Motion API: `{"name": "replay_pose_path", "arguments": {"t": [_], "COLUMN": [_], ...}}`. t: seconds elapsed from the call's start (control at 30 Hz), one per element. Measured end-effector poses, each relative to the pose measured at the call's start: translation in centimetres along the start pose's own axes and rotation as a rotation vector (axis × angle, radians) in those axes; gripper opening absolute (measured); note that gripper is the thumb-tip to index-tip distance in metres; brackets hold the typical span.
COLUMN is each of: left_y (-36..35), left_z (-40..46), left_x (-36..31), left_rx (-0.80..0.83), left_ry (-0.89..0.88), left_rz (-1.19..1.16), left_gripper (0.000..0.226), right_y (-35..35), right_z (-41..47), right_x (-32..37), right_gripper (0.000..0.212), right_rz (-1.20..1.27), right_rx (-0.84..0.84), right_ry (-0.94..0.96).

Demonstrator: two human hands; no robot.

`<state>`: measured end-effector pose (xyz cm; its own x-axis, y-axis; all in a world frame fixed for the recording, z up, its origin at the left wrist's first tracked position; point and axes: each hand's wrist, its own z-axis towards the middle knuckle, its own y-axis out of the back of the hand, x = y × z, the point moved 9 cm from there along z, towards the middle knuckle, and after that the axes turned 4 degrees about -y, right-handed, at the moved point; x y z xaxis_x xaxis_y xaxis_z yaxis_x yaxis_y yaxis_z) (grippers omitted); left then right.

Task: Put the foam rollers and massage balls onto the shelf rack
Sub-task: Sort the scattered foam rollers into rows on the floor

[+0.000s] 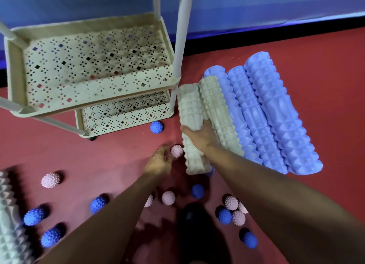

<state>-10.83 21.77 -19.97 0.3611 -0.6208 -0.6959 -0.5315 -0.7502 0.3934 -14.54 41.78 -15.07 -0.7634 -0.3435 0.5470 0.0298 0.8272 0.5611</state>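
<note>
A cream shelf rack [98, 91] with perforated trays stands at the upper left on the red floor. My right hand [199, 136] grips a pale green foam roller [189, 113], its far end pointing toward the rack. A second green roller [215, 109] lies beside it, then three blue rollers [274, 115] in a row. My left hand [160, 162], blurred, hovers with fingers apart close to a pink spiky ball [177, 151]. Blue and pink massage balls lie scattered near me, such as a blue ball [156, 127] by the rack's foot.
A grey-green roller [9, 220] lies at the left edge. A blue wall with a dark skirting [256, 40] runs behind the rack. Several balls [231, 210] cluster close to my body between my arms, and a dark shape sits at the bottom centre.
</note>
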Motion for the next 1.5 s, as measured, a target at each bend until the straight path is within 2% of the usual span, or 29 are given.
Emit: {"name": "replay_pose_path", "arguments": {"t": [0.13, 0.3, 0.4, 0.53, 0.6, 0.7, 0.8, 0.97, 1.1, 1.23, 1.3, 1.43, 1.5], "left_y": [-0.5, -1.3, -2.2, -3.1, -2.9, -3.0, -2.9, -2.3, -0.8, 3.7, 7.3, 16.8, 22.3], "left_z": [0.3, 0.5, 0.6, 0.3, 0.1, -0.6, -1.4, -3.3, -4.7, -6.3, -7.8, -12.4, -15.5], "left_x": [0.6, -0.3, -1.5, -2.4, -2.3, -1.6, -1.2, -0.1, 0.0, -2.5, -3.7, -4.5, -4.2], "left_rx": [0.037, 0.087, 0.131, 0.221, 0.217, 0.223, 0.234, 0.263, 0.221, 0.115, 0.052, -0.061, -0.1], "left_ry": [-0.04, -0.138, -0.223, -0.29, -0.256, -0.193, -0.161, -0.15, -0.141, -0.153, -0.163, -0.163, -0.155], "left_rz": [-0.021, 0.135, 0.248, 0.419, 0.459, 0.594, 0.677, 0.7, 0.68, 0.68, 0.682, 0.71, 0.721], "left_gripper": [0.051, 0.06, 0.063, 0.062, 0.07, 0.069, 0.069, 0.062, 0.06, 0.063, 0.067, 0.088, 0.079], "right_y": [-0.8, -1.2, -0.7, 0.6, 0.5, 0.8, -0.3, -0.8, -0.6, -1.2, -1.5, -3.7, -5.6], "right_z": [1.5, 1.9, 1.0, -2.7, -4.5, -5.7, -6.0, -6.9, -8.3, -10.3, -12.0, -17.3, -20.6], "right_x": [1.7, 2.1, 1.7, -1.6, -5.4, -10.1, -12.7, -12.5, -9.5, -1.1, 3.7, 12.8, 16.5], "right_gripper": [0.079, 0.072, 0.067, 0.025, 0.017, 0.022, 0.035, 0.032, 0.041, 0.044, 0.05, 0.061, 0.063], "right_rz": [-0.222, -0.475, -0.389, -0.186, -0.147, -0.213, -0.344, -0.374, -0.363, -0.529, -0.639, -0.83, -0.934], "right_rx": [-0.047, -0.043, -0.031, -0.093, -0.104, -0.141, 0.016, 0.082, 0.056, 0.144, 0.167, 0.228, 0.26], "right_ry": [0.106, 0.234, 0.282, 0.328, 0.267, 0.258, 0.212, 0.244, 0.388, 0.564, 0.672, 0.909, 1.028]}}
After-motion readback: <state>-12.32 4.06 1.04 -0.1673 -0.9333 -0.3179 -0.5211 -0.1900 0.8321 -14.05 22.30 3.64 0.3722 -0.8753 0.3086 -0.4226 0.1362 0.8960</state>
